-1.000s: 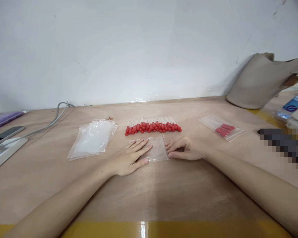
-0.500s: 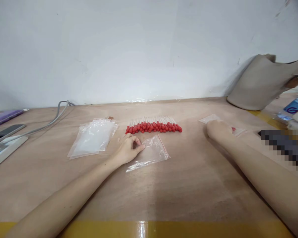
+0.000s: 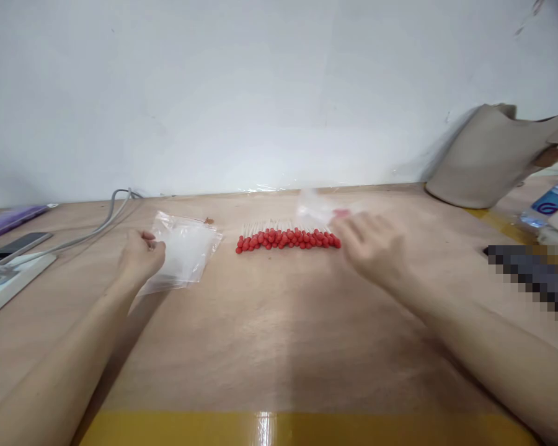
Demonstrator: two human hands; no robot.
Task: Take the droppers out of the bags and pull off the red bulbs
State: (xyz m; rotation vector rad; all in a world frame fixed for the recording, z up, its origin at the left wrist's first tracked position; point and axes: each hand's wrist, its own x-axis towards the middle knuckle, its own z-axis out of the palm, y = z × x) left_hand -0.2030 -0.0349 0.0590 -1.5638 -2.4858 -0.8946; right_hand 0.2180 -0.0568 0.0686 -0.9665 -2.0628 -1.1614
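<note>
Left hand (image 3: 142, 255) fingers curled at bag pile (image 3: 186, 248), can't tell if pinching 1; right hand (image 3: 372, 244) motion-blurred, gripping smeared bag (image 3: 316, 209), red contents (image 3: 341, 214) just a smudge, by swabs' (image 3: 288, 238) right end; bottle (image 3: 552, 199) cut off

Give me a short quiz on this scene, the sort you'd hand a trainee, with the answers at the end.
1. True or false: the right hand is empty.
2. What lies nearest to the left hand?
3. Fill in the missing word: the row of sticks on the table has ____ tips.

Key:
1. False; it holds a see-through bag, blurred, with some red showing.
2. The pile of clear bags.
3. Red.
</note>
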